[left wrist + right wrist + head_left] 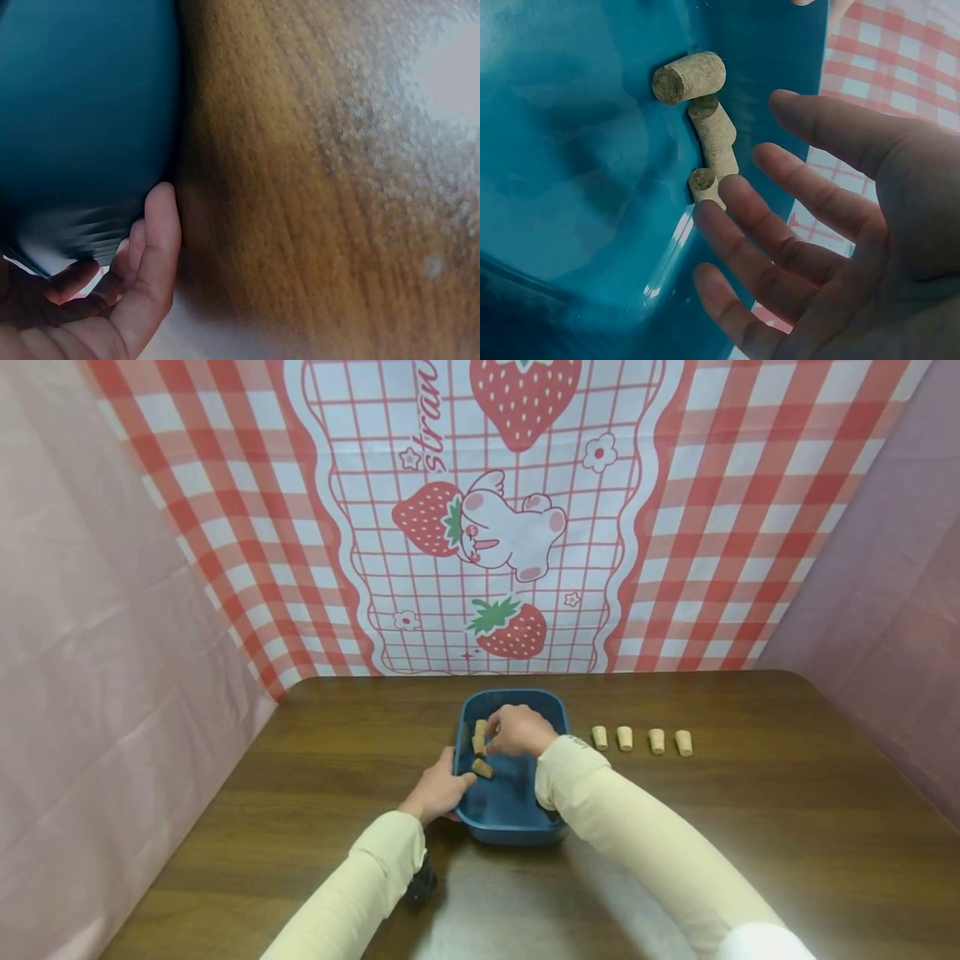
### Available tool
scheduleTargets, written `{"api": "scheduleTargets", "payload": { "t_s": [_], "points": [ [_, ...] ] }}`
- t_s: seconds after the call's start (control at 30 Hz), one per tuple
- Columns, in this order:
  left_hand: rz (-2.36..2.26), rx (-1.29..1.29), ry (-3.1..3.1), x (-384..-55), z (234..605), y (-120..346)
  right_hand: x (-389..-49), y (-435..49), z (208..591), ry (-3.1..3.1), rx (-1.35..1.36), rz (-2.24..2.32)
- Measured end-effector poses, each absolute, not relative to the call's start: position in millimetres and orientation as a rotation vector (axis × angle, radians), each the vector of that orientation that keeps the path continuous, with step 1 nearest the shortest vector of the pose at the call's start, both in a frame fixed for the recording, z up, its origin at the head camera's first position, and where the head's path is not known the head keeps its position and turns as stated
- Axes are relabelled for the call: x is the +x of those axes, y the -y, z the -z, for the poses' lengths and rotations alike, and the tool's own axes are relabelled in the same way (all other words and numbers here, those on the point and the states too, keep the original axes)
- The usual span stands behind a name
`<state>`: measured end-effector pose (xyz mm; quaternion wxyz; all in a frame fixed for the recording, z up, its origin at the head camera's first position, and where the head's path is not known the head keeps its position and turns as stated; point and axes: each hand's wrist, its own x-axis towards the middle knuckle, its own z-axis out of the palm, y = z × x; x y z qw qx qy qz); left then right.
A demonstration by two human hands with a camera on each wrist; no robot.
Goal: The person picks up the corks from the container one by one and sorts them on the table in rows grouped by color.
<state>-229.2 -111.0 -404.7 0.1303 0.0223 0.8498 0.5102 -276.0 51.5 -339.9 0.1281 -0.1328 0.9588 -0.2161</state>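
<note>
A deep blue plastic bin (pixel 513 835) stands on the table, and several tan corks lie along its left side. My left hand (pixel 438 785) holds the bin by its left wall, the thumb over the rim and the fingers against the outside. Inside the bin, my right hand (pixel 519 729) hovers over the corks. Its fingers are spread and nothing is between them in the right wrist view, where the fingertips overlap the lowest cork (pixel 707 187). The cork nearest me (pixel 483 768) lies at a slant, just apart from my left thumb.
Several more corks stand in a row right of the bin, among them this cork (pixel 625 739). The brown wooden table (pixel 337 735) reaches back to a red checked cloth (pixel 225 485) with strawberries. Pale curtains (pixel 112 652) hang at both sides.
</note>
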Motion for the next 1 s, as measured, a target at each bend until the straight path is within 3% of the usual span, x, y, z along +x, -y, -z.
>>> {"api": "scheduleTargets", "payload": {
  "t_s": [1.0],
  "points": [
    [-1.451, 0.068, -2.492, -228, 404, 111, -278, -35, 353, -2.739, -0.337, 0.473]
  ]
}}
